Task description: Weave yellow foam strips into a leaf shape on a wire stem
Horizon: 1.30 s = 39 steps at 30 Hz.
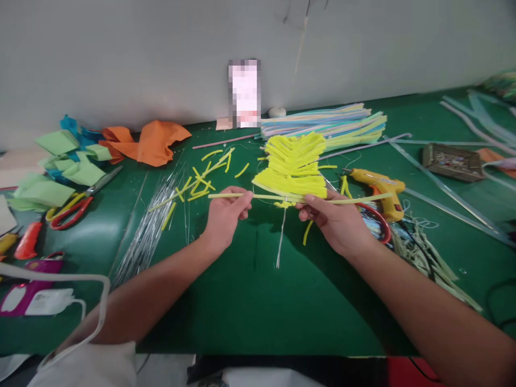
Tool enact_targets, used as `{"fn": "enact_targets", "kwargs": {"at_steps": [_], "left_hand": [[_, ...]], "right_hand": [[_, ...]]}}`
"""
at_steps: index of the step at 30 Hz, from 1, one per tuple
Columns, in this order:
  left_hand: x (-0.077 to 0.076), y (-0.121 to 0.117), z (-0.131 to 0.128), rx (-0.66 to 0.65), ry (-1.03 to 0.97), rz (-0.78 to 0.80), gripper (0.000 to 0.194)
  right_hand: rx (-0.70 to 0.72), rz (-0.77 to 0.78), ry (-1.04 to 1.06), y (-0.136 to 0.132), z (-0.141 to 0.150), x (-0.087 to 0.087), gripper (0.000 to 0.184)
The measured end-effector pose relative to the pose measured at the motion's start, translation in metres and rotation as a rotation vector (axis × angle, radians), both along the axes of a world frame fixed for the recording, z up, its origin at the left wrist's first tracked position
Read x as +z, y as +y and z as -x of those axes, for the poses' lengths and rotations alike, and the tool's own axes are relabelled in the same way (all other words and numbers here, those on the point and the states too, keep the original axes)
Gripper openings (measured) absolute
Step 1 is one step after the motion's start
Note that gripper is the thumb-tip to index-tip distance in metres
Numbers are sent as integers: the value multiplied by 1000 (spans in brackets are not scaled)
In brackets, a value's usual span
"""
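A pale yellow pipe cleaner [266, 197] runs crosswise in front of me. My left hand [229, 212] pinches it on the left, between thumb and forefinger. On the right, my right hand [334, 217] is closed on it near the lower edge of a bright yellow piece [296, 161] built from rows of bent pipe cleaners. Whether the right fingers also grip that piece I cannot tell. Thin twisted wires [281, 242] hang from its lower middle. Short yellow pipe cleaner offcuts [197, 183] are scattered to the left.
A bundle of pastel pipe cleaners [322, 123] lies behind. At right are a yellow glue gun [382, 188], red-handled scissors [381, 217] and a small box [451, 161]. Silver wires [151, 215], more scissors [74, 209] and orange paper [157, 142] lie left. A phone [244, 94] leans against the wall.
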<state>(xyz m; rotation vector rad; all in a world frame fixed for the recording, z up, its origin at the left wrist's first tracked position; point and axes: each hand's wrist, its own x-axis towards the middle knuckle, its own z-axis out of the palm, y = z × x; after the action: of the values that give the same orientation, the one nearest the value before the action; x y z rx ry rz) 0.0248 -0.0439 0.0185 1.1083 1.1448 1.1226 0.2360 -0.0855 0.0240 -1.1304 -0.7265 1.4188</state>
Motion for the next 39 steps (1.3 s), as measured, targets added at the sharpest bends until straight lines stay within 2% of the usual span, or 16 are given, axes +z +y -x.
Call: {"fn": "enact_targets", "kwargs": {"at_steps": [4, 8, 16, 22, 28, 31, 36, 39], "left_hand": [[-3, 2, 4, 15, 50, -142, 21], [1, -3, 3, 51, 109, -265, 16], [-2, -1, 3, -26, 98, -340, 13], [-6, -1, 5, -73, 158, -425, 7], [-7, 1, 6, -9, 231, -622, 6], [-8, 1, 5, 22, 211, -599, 15], [-4, -1, 0, -23, 24, -378, 39], [-1, -3, -2, -42, -34, -304, 44]], "right_hand": [[47, 20, -23, 0, 0, -2, 23], [50, 27, -56, 0, 0, -5, 23], [97, 40, -91, 1, -3, -6, 29], [63, 7, -79, 0, -2, -7, 25], [44, -39, -82, -2, 0, -3, 23], [61, -47, -109, -3, -1, -3, 24], [62, -49, -114, -3, -2, -5, 23], [60, -63, -125, -2, -2, -5, 22]]}}
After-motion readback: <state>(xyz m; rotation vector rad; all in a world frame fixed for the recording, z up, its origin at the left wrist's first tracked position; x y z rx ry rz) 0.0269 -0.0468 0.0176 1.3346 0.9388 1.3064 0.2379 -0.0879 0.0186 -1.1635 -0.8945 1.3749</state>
